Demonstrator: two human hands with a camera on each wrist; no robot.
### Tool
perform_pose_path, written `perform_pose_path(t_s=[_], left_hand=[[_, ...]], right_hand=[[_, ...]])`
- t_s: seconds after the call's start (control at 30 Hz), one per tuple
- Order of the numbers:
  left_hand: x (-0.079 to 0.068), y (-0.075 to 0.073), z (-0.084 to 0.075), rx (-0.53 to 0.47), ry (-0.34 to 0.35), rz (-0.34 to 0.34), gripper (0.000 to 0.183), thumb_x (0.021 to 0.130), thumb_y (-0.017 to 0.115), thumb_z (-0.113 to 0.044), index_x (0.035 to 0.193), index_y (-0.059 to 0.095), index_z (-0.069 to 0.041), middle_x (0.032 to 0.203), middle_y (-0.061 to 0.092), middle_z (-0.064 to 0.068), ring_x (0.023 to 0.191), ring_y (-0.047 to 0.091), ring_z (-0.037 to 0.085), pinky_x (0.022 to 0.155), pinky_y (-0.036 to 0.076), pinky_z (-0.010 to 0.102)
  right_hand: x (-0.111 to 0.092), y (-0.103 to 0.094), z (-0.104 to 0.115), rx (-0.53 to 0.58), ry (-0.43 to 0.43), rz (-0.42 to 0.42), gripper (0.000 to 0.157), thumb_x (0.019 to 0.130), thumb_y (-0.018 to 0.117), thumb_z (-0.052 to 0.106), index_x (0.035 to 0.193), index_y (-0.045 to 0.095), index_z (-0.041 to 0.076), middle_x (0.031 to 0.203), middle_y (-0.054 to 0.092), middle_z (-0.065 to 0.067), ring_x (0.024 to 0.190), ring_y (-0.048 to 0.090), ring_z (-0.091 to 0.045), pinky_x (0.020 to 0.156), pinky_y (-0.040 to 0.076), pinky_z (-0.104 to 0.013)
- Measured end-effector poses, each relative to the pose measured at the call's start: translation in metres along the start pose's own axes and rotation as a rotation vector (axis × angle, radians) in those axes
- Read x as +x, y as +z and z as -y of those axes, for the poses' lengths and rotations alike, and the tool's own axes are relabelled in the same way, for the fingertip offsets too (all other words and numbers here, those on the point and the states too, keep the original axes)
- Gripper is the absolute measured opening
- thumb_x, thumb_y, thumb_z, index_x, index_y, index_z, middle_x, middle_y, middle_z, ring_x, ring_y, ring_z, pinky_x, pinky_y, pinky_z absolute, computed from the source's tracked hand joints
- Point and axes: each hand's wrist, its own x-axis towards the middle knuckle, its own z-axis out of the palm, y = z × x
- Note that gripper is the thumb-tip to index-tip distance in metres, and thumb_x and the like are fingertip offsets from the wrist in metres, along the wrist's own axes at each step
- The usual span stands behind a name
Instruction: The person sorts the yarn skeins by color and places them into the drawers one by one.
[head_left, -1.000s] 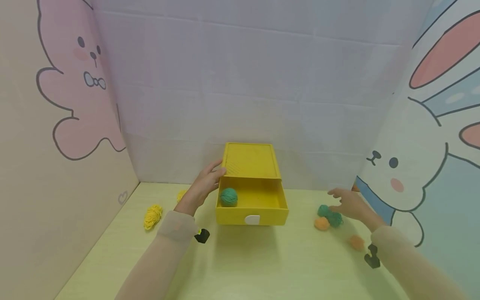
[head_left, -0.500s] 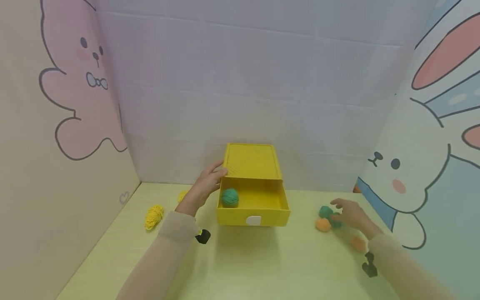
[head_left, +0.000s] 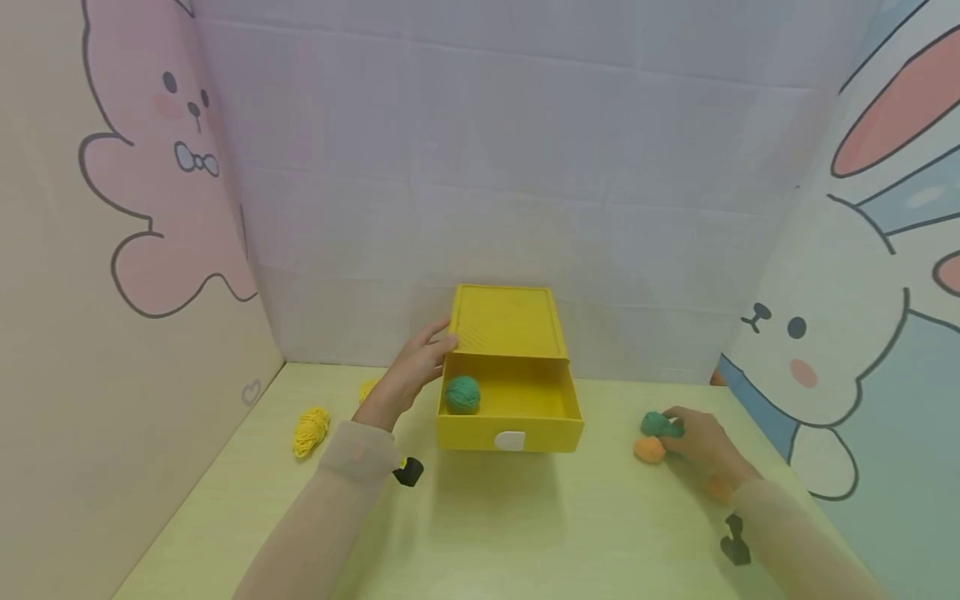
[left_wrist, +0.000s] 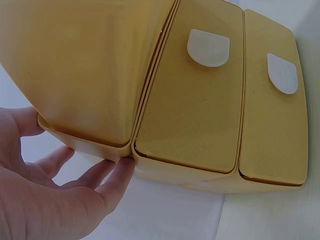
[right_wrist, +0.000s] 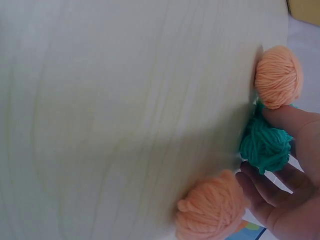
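My left hand rests on the left side of a yellow drawer cabinet, thumb near its top front corner and fingers against the side wall. The top drawer is pulled out, with a green yarn ball in its left part. Two lower drawers are closed in the left wrist view. At the right of the table, my right hand pinches a green yarn ball between thumb and fingers. Another green ball lies beside it, an orange yarn ball just in front.
A second orange yarn ball lies under the right wrist. On the left are a yellow yarn bundle and another yellow one, partly behind the left arm. Walls with cartoon prints enclose the table at the back and sides.
My right hand has lowered onto the green yarn ball, its fingers closing round it. The left hand has stayed at the cabinet's side, and the drawer has not moved.
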Motion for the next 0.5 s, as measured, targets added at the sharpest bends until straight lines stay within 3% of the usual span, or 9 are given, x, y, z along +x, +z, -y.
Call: perform_pose_path(t_s=[0.2,0.5], left_hand=[[0.0,0.001,-0.001,-0.002,-0.006,0.009,0.06,0.1,0.054,-0.039,0.154,0.028,-0.032,0.149,0.039,0.009,0.138,0.039,0.03,0.115,0.03,0.051],[0.003,-0.001,0.001,0.0,-0.009,0.01,0.061,0.1,0.054,-0.039,0.154,0.028,-0.032,0.151,0.037,0.009,0.138,0.038,0.03,0.115,0.03,0.051]], right_hand=[[-0.001,0.002,-0.006,-0.037,-0.018,-0.052,0.044,0.08,0.079,0.021,0.115,0.065,-0.002,0.105,0.068,-0.022,0.096,0.063,-0.042,0.083,0.051,-0.058],[0.002,-0.011,-0.006,-0.094,-0.053,-0.06,0.04,0.076,0.081,0.017,0.108,0.067,-0.002,0.088,0.07,-0.013,0.081,0.065,-0.033,0.073,0.053,-0.053]])
